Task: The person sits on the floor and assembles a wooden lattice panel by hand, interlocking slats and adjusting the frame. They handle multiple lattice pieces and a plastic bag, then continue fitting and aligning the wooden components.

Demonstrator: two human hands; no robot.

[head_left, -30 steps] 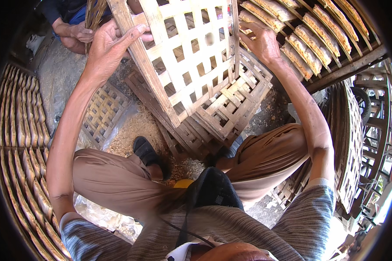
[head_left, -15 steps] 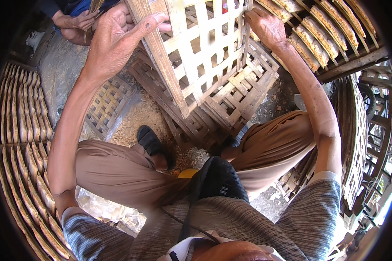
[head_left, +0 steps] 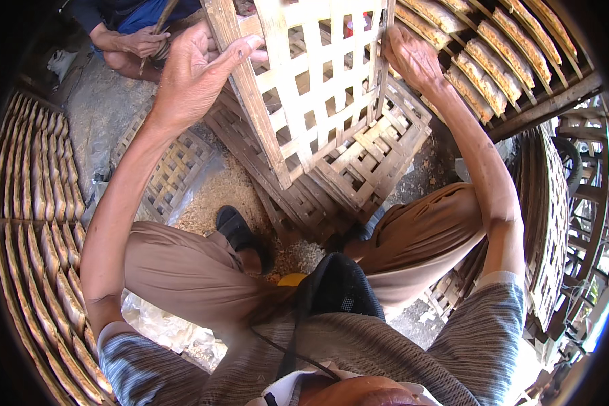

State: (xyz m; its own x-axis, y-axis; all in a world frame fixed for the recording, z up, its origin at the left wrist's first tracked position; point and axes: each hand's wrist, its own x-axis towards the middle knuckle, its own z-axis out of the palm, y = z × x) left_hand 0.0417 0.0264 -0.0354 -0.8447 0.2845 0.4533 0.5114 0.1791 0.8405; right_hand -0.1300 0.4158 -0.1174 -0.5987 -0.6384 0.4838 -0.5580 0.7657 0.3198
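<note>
My left hand (head_left: pixel 193 84) holds the left wooden rail of a woven bamboo lattice tray (head_left: pixel 248 101), thumb across its face and fingers behind it. At the right rail, my right hand (head_left: pixel 416 57) grips the edge with curled fingers. The tray is tilted up in front of me, brightly lit, its lower corner over a stack of similar lattice trays (head_left: pixel 394 139). These stacked trays lie at uneven angles between my feet. My left fingertips are partly hidden behind the rail.
Another lattice tray (head_left: pixel 172 166) lies on the floor at left, beside sawdust-like crumbs (head_left: pixel 210 196). Racks of pale slabs stand at far left (head_left: pixel 30 176) and upper right (head_left: pixel 494 61). A co-worker's hand (head_left: pixel 142 44) holds a stick at upper left. More trays (head_left: pixel 545 223) lean at right.
Both hands keep their grip, and the tray shifts only slightly. The co-worker's hand and stick at upper left have moved a little. The whole view has shifted slightly.
</note>
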